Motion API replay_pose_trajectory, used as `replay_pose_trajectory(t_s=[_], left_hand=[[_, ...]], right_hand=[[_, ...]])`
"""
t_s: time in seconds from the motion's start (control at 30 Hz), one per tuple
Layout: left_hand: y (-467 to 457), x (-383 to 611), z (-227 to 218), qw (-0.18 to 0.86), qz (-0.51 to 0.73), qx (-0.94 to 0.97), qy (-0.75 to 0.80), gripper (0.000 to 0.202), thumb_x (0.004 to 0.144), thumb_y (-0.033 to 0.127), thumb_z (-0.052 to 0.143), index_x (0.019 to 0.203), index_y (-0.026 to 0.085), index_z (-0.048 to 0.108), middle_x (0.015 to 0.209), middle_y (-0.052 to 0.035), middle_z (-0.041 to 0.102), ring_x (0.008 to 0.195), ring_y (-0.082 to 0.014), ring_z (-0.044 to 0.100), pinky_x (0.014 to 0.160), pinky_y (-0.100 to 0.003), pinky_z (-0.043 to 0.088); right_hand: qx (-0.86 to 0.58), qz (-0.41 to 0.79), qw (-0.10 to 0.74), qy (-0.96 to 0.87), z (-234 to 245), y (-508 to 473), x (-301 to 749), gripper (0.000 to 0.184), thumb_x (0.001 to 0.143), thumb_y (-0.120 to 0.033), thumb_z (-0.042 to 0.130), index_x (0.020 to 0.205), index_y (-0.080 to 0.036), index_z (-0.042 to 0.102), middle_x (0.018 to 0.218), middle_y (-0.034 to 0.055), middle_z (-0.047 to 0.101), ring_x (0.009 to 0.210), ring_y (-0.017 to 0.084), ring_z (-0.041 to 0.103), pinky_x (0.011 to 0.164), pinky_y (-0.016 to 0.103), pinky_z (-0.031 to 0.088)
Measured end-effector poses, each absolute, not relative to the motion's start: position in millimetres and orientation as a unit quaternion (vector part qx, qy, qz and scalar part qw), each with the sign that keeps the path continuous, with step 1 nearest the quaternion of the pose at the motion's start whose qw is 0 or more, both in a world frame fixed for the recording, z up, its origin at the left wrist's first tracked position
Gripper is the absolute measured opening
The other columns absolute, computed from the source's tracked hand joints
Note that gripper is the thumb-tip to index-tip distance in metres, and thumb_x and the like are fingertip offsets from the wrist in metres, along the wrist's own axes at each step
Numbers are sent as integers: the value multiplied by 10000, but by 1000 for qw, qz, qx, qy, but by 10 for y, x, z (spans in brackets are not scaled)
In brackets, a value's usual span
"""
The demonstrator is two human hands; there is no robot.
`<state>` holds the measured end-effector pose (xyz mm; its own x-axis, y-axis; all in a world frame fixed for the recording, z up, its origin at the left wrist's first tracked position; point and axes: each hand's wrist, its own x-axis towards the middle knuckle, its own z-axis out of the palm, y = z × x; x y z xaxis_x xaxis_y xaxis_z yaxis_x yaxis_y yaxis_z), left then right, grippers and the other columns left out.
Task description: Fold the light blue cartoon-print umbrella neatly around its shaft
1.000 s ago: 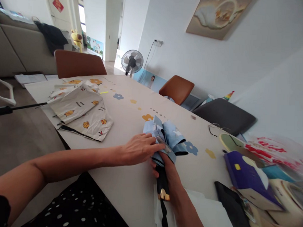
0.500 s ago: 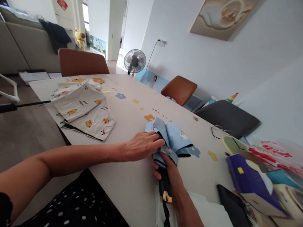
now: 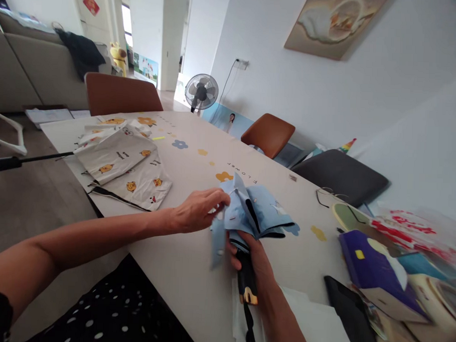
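A blue folding umbrella (image 3: 269, 207) is partly gathered, its loose canopy folds showing a dark underside. My right hand (image 3: 260, 262) is wrapped around the base of the canopy, just above the black handle (image 3: 247, 274), which has a gold-coloured end and a black wrist cord. At the canopy's left side, my left hand (image 3: 200, 210) pinches the edge of the blue fabric. Below those fingers hangs a narrow blue strip (image 3: 218, 243), blurred by motion. A cream umbrella (image 3: 127, 162) with yellow cartoon figures lies half-folded at the table's left edge, its shaft sticking out past it.
On the right of the table (image 3: 187, 269) are eyeglasses (image 3: 330, 194), a purple box (image 3: 377, 271), a black flat object (image 3: 350, 315), white papers (image 3: 305, 318) and a plastic bag (image 3: 416, 230). Chairs stand around it, with a fan (image 3: 201, 93) beyond.
My left hand has moved left off the canopy's middle and now draws fabric outward, and the blue strip has come into view. The canopy folds have spread. My right hand keeps its grip.
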<state>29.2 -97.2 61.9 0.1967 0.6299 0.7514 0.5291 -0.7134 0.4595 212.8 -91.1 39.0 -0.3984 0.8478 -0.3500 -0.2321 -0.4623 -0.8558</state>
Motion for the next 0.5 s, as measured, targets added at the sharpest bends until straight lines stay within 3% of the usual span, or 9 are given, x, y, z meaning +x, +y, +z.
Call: replay_pose_trajectory(t_s=[0.23,0.37,0.5], left_hand=[[-935,71,577,448,671,477,349,102,771,206,529,836,184,453,741,-4,562,690,-134,579,582,-261,487],[-891,81,576,577,673,332,323,176,711,180,609,822,161,474,752,-10,586,677,-137,604,643,-298,501],[-940,221,476,656,608,303,328,156,646,127,656,771,119,564,781,-42,615,724,-136,601,780,-313,461]], right_hand=[[-447,730,367,-364,465,-931,2090,214,623,-281,669,704,-155,516,536,-23,497,367,74,436,225,150,297],[-441,723,381,-371,457,-944,2066,205,615,-264,666,701,-151,518,574,-18,505,385,80,438,207,161,303],[-430,718,393,-381,433,-962,2055,178,634,-265,649,689,-140,535,583,-10,522,388,74,444,219,157,309]])
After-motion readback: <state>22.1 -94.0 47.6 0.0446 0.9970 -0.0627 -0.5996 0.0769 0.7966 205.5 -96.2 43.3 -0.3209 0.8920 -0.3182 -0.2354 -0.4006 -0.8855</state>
